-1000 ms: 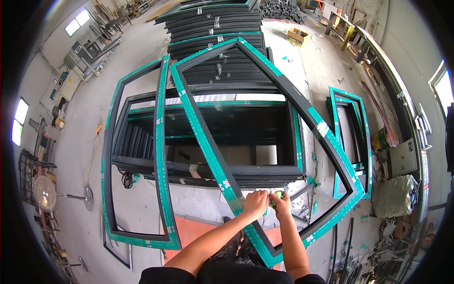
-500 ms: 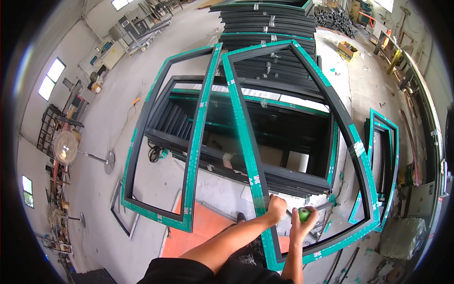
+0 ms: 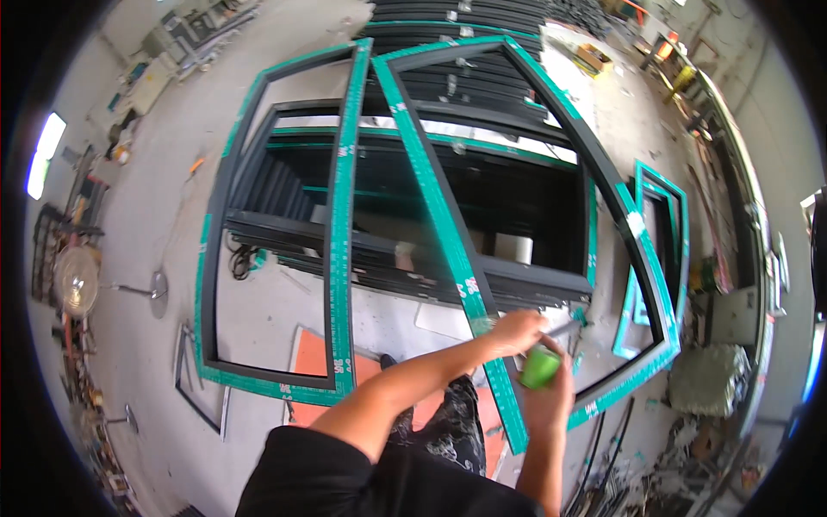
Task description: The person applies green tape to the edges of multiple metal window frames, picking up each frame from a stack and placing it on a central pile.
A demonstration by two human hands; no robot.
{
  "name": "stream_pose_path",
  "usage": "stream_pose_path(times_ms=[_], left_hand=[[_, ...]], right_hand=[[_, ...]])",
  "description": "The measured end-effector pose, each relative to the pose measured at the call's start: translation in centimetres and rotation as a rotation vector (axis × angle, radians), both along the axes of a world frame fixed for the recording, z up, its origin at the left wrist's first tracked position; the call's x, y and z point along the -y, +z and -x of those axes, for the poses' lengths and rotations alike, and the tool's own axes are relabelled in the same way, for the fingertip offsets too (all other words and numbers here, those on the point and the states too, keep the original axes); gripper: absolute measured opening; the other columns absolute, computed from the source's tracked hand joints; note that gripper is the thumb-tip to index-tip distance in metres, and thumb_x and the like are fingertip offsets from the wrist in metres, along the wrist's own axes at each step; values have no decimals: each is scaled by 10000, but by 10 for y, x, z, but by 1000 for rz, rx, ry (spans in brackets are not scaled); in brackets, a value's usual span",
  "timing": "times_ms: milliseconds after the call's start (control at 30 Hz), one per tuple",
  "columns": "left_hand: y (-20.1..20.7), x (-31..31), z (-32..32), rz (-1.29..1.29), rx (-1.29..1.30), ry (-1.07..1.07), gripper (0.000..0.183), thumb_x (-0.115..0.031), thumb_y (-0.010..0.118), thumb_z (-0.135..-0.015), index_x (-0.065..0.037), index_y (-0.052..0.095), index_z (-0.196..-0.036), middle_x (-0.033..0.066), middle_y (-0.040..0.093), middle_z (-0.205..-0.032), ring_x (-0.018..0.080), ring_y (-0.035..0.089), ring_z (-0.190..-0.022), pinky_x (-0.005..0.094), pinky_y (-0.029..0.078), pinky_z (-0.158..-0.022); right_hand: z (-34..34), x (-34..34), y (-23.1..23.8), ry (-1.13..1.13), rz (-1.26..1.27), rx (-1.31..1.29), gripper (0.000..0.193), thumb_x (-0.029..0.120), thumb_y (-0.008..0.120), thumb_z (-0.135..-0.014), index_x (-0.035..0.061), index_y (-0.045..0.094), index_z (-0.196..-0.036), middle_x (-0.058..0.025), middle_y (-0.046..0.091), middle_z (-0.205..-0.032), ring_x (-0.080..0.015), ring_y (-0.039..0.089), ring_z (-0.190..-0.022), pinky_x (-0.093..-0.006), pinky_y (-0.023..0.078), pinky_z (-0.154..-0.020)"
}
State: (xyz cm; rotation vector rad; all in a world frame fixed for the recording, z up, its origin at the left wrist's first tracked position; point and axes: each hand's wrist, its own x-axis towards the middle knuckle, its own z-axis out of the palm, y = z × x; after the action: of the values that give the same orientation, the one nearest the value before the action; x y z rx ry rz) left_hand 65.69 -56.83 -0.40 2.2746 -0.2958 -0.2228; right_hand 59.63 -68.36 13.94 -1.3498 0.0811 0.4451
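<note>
My right hand (image 3: 551, 395) grips a green roll of tape (image 3: 540, 368) inside the lower part of the right-hand window frame (image 3: 435, 211). My left hand (image 3: 517, 332) reaches across that frame's left bar, its fingers closed close to the roll; whatever they pinch is too small to make out. A shiny clear strip of tape (image 3: 482, 326) lies on the bar beside my left wrist. The frame is dark grey with green protective film. Beside it on the left stands a second such frame (image 3: 342, 207), which neither hand touches.
Behind both frames lies a stack of dark frames (image 3: 413, 293), with a taller stack (image 3: 457, 65) farther back. More green-filmed frames (image 3: 680, 258) lean at the right. An orange board (image 3: 306, 353) lies on the floor by my feet. A standing fan (image 3: 77, 280) is at the left.
My left hand has moved off the bar toward the tape roll, and the two hands are closer together. The roll has turned in my right hand. The whole view has shifted.
</note>
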Motion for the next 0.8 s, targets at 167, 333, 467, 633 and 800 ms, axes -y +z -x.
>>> stream_pose_path(times_ms=[167, 333, 467, 633, 800], left_hand=[[76, -125, 130, 341, 204, 735, 250, -158, 582, -872, -33, 578, -1088, 139, 617, -984, 269, 609, -908, 341, 487, -767], [134, -199, 233, 372, 358, 960, 182, -109, 591, -891, -11, 574, -1043, 106, 607, -905, 208, 594, -793, 306, 471, -679], [147, -228, 290, 317, 352, 1123, 183, -118, 653, -843, -1, 567, -954, 103, 588, -834, 206, 570, -717, 298, 456, -635], [131, -253, 326, 465, 234, 1215, 175, -89, 660, -823, 10, 563, -929, 100, 588, -769, 169, 563, -652, 293, 456, -597], [121, -271, 344, 659, 273, 1298, 111, -72, 601, -862, -9, 552, -938, 55, 560, -843, 132, 543, -693, 250, 434, -590]], right_hand=[[23, -103, -14, 179, -515, -523, 474, 390, 391, -960, 22, 472, -1248, -111, 574, -1024, -208, 561, -876, -366, 466, -770], [75, -206, -4, 390, -515, -523, 447, 342, 406, -963, -1, 444, -1247, -139, 573, -1034, -224, 548, -918, -362, 458, -829], [120, -269, -3, 469, -382, -377, 403, 297, 399, -972, 5, 443, -1246, -138, 567, -1049, -219, 543, -935, -353, 445, -844], [156, -306, -7, 537, -334, -277, 362, 227, 432, -970, 2, 424, -1254, -149, 551, -1108, -211, 526, -1018, -344, 427, -905], [157, -326, -15, 685, -349, -521, 333, 257, 450, -953, 69, 445, -1228, -129, 545, -1150, -263, 527, -1052, -434, 425, -929]])
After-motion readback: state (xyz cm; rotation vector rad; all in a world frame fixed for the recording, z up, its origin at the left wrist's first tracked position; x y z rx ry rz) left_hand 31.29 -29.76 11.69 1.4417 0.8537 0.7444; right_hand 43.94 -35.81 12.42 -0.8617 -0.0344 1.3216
